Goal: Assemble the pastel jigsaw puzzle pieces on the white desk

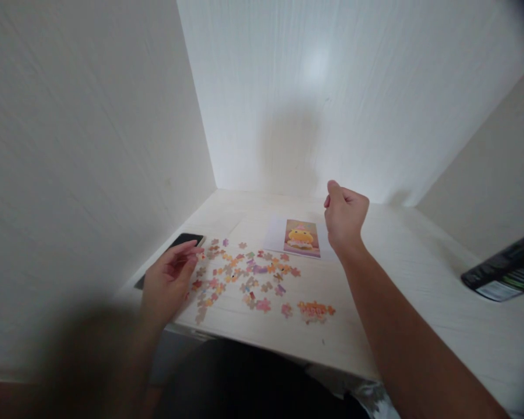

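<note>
Loose jigsaw puzzle pieces [262, 269] in yellow, pink, purple and brown lie scattered on the white table. A few pieces are joined into a small orange-and-pink section with lettering [315, 311] near the front edge. My left hand [170, 280] is at the left end of the pieces, fingers half bent and thumb apart, with nothing visible between them. Raised over the table's right half, my right hand [347, 214] is closed in a fist, and no object shows in it. A picture card of a yellow plush figure [302, 238] lies behind the pieces, left of that fist.
A dark phone [184, 239] lies partly under my left hand by the left wall. On the right stands a black bottle or can [504, 269], tilted in view. White panels [253, 116] enclose the table's back and sides. The table's front edge [262, 344] is close to my lap.
</note>
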Tool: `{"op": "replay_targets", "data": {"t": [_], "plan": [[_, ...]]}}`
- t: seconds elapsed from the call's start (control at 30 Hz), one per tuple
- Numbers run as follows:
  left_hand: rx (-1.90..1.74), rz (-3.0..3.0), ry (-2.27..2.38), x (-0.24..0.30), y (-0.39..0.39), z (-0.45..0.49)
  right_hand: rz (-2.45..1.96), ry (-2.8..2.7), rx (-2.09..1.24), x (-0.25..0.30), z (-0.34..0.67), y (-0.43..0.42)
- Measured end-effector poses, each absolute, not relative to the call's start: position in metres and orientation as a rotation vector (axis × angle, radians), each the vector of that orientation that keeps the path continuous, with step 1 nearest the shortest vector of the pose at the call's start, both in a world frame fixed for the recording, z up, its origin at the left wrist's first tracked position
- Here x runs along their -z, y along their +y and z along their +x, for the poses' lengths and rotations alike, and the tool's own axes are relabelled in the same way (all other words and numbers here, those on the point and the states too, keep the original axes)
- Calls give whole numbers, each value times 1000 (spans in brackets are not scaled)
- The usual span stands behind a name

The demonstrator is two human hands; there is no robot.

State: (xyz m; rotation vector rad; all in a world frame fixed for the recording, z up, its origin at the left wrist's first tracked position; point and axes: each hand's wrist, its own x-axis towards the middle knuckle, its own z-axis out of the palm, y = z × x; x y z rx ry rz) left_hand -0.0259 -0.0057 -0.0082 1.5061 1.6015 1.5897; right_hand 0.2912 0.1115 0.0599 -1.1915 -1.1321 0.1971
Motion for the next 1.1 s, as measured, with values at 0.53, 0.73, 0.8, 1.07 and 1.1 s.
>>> {"op": "replay_targets", "data": {"t": [0.53, 0.73, 0.8, 1.07, 1.1], "plan": [[-1625, 1416, 1511, 2, -12, -20, -1199, -1378, -200, -55, 258, 91], [-1598, 1414, 1453, 6, -11, -21, -1169, -1654, -268, -51, 229, 69], [-1620, 1471, 1480, 7, -10, -21, -1115, -1775, -356, -49, 222, 66], [-1698, 1949, 1557, -7, -14, 2, -772, -1997, -1481, -31, 209, 62], [-1734, 1981, 1516, -9, -14, 6, -745, -1991, -1545, -30, 207, 61]]}}
